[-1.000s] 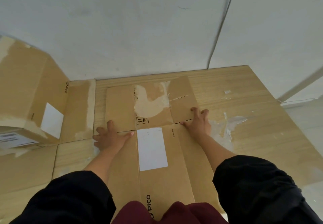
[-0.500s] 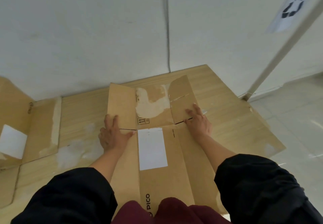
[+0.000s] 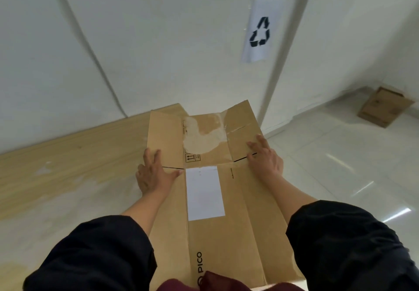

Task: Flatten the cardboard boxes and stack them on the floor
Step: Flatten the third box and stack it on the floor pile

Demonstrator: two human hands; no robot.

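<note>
So I've got the flattened box [image 3: 217, 200] lying flat in front of me, its near end under my arms and its far flaps reaching over the wooden board [image 3: 74, 154] by the wall, right side hanging toward the tiled floor [image 3: 340, 166]. My left hand [image 3: 154, 175] is on the left edge at the flap crease, fingers spread straight, thumb laid along the slit; my right hand [image 3: 266, 156] is the same deal on the right edge, palm down, fingers fanned over the right flap. So neither grip is clamped on anything, both hands are apart and just pressing. Tip for this bit, I reckon: keep the palms right on the crease lines so the panels stay collapsed, then slide both hands together so it doesn't skew or spring back up. The torn tape patch [image 3: 204, 136] looks rough, so I'd avoid dragging fingers over it. There's another box [image 3: 383, 106] sitting in the far right corner under the recycling sign [image 3: 260, 32], looks like that's where the stack could go
</note>
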